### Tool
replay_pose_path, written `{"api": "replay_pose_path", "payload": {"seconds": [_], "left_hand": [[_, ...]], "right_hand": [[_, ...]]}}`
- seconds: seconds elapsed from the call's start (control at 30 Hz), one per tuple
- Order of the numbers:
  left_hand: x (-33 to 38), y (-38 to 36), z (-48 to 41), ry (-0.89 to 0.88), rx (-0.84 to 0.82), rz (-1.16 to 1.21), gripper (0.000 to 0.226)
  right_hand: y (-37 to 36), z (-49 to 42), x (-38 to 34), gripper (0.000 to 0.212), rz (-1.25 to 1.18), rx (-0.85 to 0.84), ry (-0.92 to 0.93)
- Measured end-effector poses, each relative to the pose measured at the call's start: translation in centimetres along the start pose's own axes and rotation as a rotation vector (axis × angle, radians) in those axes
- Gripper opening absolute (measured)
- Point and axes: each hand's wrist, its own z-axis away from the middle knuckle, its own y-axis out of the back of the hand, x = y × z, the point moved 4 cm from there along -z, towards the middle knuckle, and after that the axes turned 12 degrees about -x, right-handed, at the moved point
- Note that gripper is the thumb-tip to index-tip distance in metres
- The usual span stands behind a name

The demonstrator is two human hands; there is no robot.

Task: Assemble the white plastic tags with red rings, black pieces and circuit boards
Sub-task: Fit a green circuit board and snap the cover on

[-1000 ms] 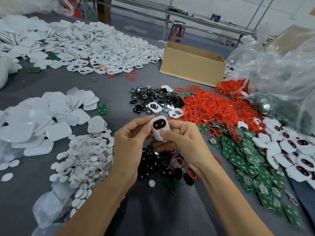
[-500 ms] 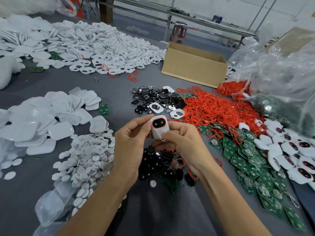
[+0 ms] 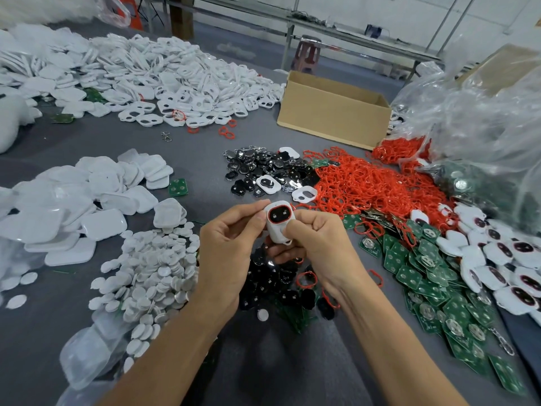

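– Left hand (image 3: 225,259) is pinching the white tag (image 3: 278,230) by its left edge, thumb and forefinger curled, forearm angling in from below.
– Right hand (image 3: 319,244)?
– Gripping the tag's right side, thumb pressing on its lower face. Tag is sitting upright between both hands, red ring (image 3: 278,204) and black piece (image 3: 278,214) facing the camera.
– Parts?
– Loose black parts (image 3: 281,285) are lying beneath the hands, circuit boards (image 3: 424,273) right of the right hand.

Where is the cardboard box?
In the head view, the cardboard box sits far back, right of centre, between the heap of white tag shells and the clear plastic bags.
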Motion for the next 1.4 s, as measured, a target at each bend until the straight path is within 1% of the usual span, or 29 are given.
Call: {"api": "replay_pose_path", "payload": {"seconds": [0.13,0.2,0.27,0.37,0.83,1.07,1.23,1.4], "left_hand": [[-0.05,0.29,-0.21,-0.005,0.018,-0.009,0.019],[-0.10,0.43,-0.28,-0.004,0.028,-0.007,0.019],[-0.16,0.39,-0.25,0.001,0.026,-0.001,0.019],[-0.20,0.28,-0.22,0.007,0.026,0.010,0.018],[0.02,0.06,0.07,0.000,-0.001,-0.007,0.019],[-0.09,0.29,-0.27,0.007,0.028,0.012,0.018],[-0.30,0.26,-0.18,0.019,0.021,0.021,0.018],[-0.11,0.09,-0.12,-0.001,0.018,0.011,0.019]], "right_hand": [[-0.13,-0.08,0.16,0.009,-0.025,-0.042,-0.006],[-0.10,-0.13,0.16,0.013,-0.037,-0.088,-0.012],[0.07,-0.12,0.13,0.021,-0.039,-0.106,-0.014],[0.16,-0.08,0.05,0.024,-0.025,-0.114,-0.017],[0.00,0.02,0.03,0.021,-0.039,-0.035,-0.007],[0.25,0.03,-0.09,0.020,-0.039,-0.157,-0.005],[0.19,-0.01,-0.14,0.020,0.010,-0.114,-0.003],[-0.01,0.00,-0.17,0.023,-0.017,-0.043,0.010]]}}
